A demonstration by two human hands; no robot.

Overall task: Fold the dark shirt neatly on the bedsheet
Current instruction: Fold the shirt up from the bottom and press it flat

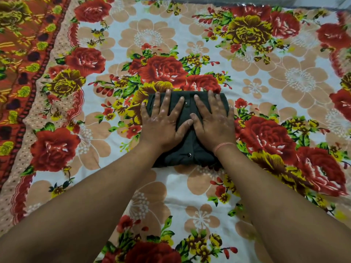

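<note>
**A:** Where does the shirt sit?

**B:** The dark shirt (187, 130) lies on the floral bedsheet (266, 88), roughly mid-sheet, over the white ground between the red roses. It is folded down to a compact, roughly rectangular bundle. Far edge straight, near edge slightly rounded and bunched.

**A:** Your hands?

**B:** Both flat on top of it, palms down. My left hand (163, 120) covers the left half, fingers spread and pointing away from me; the little finger hangs at the shirt's left edge. My right hand (212, 120) covers the right half, fingers also splayed. Neither hand pinches or grips any cloth; they press on the surface.

**A:** Do the hands touch?

**B:** The thumbs meet near the middle of the bundle, tips side by side. I cannot tell whether they actually touch.

**A:** Anything visible on the shirt itself?

**B:** The button placket runs down the centre, between my hands. One button (189, 154) shows near the close edge, just between my wrists. Another small one sits higher, beside my left index finger.

**A:** Other notes?

**B:** A thin pinkish thread band (223, 146) circles my right wrist. Both forearms are bare. To the left the sheet changes to a patterned red-orange border (20, 73). The sheet around the bundle lies mostly smooth.
</note>
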